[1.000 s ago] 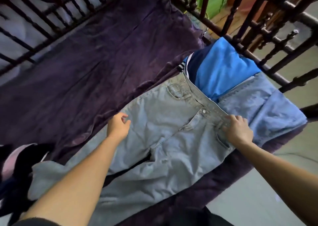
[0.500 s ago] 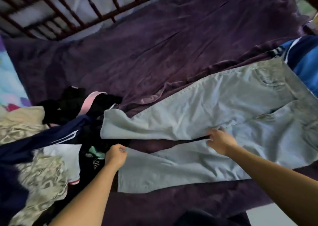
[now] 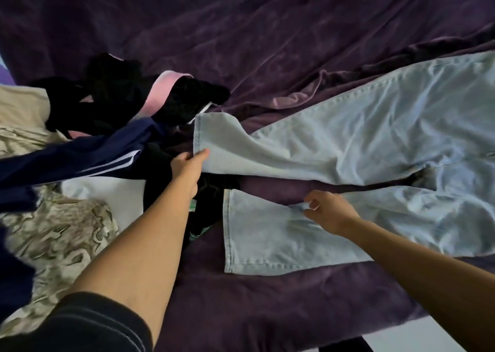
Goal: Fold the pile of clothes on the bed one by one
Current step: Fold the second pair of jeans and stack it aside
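Purple bedspread (image 3: 267,43), light blue jeans (image 3: 361,137) spread flat on it, legs apart. Left hand (image 3: 188,164) gripping the far leg's hem, right hand (image 3: 329,212) pinching fabric on the near leg. Beside the hems, pile of clothes (image 3: 80,153); green print on black garment (image 3: 202,230) unreadable.

The light-blue jeans (image 3: 361,137) lie spread on the purple bedspread (image 3: 267,43), legs parted. Your left grip (image 3: 188,164) holds the far leg's hem corner, just beside the pile of clothes (image 3: 80,153). Your right grip (image 3: 329,212) pinches a fold on the near leg.

Pale matt denim jeans (image 3: 348,142); plush purple velvet bedspread (image 3: 241,35).
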A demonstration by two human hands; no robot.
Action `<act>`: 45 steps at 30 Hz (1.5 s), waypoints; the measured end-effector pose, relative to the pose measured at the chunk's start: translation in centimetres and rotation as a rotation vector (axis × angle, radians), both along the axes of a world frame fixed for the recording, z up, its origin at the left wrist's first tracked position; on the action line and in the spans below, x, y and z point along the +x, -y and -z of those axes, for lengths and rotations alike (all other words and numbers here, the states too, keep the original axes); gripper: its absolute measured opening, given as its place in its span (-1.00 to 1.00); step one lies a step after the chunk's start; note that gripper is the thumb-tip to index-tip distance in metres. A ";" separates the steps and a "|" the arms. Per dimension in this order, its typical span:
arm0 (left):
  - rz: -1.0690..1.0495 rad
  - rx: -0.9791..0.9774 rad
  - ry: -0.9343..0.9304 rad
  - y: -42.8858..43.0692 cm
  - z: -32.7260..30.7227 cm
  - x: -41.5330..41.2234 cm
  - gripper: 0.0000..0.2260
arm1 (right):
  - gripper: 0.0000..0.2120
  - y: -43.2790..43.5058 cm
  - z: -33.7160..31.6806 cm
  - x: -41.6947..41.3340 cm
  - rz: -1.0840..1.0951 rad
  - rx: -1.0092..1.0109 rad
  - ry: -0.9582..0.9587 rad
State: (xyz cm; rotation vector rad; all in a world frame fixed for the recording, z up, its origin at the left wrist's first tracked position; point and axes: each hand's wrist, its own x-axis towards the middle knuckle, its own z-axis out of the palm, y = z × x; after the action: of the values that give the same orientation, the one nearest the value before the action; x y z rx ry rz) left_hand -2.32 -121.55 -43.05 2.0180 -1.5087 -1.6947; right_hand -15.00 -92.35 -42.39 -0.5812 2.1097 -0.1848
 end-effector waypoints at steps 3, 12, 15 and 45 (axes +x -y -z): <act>0.087 -0.002 -0.120 -1.2 -1.1 -0.4 -0.90 | -0.69 -0.3 -0.1 0.3 0.076 0.060 0.035; 0.136 -0.089 0.105 -5.7 -3.1 7.7 -0.92 | -0.73 -1.0 -2.2 1.0 0.114 0.139 0.013; 0.113 -0.126 0.312 -6.3 -2.0 7.7 -0.73 | -0.74 -1.1 -2.0 1.1 0.029 0.169 -0.024; 0.629 -0.047 0.484 -17.8 -1.0 18.3 -0.79 | -0.35 -15.3 -0.8 3.5 0.047 0.195 -0.267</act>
State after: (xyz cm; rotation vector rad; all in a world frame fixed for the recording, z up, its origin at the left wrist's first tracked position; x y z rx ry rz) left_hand 15.94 -103.72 -42.05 2.1756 -2.5293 -1.3359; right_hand -11.53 -77.06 -41.64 -0.4604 2.3675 0.0771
